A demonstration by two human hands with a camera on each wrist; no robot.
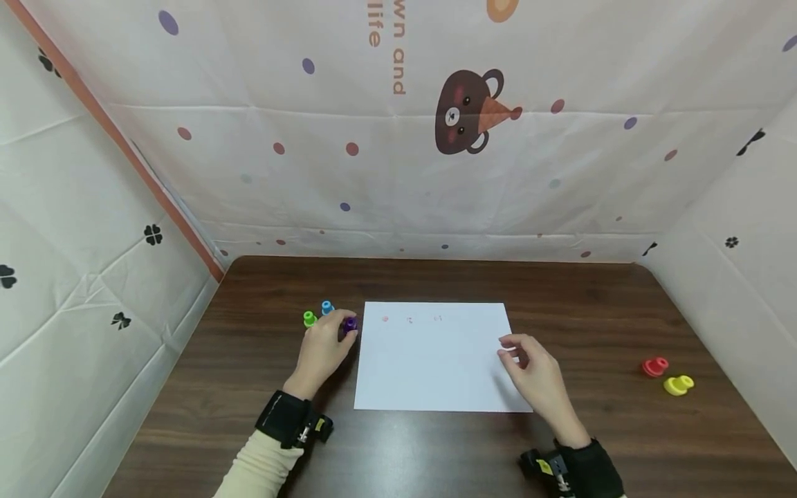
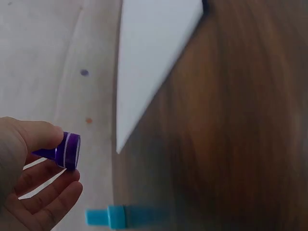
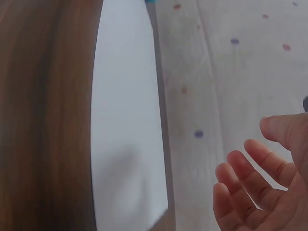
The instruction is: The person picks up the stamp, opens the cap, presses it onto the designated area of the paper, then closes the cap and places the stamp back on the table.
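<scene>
In the head view my left hand [image 1: 324, 346] pinches a small purple toy stamp [image 1: 351, 324] beside the left edge of a white sheet of paper [image 1: 436, 366]. The left wrist view shows the purple stamp [image 2: 68, 151] between thumb and fingers, its wide round end pointing away from the palm. Close to that hand stand a green stamp [image 1: 309, 318] and a blue stamp [image 1: 327, 307]. Over the paper's right edge is my right hand [image 1: 532, 370], fingers loosely bent and holding nothing. A row of small reddish marks runs along the top of the sheet.
A red stamp [image 1: 654, 366] and a yellow stamp [image 1: 679, 385] are at the right side of the brown wooden table [image 1: 436, 456]. White printed cloth [image 1: 349, 180] hangs behind the table and on both sides.
</scene>
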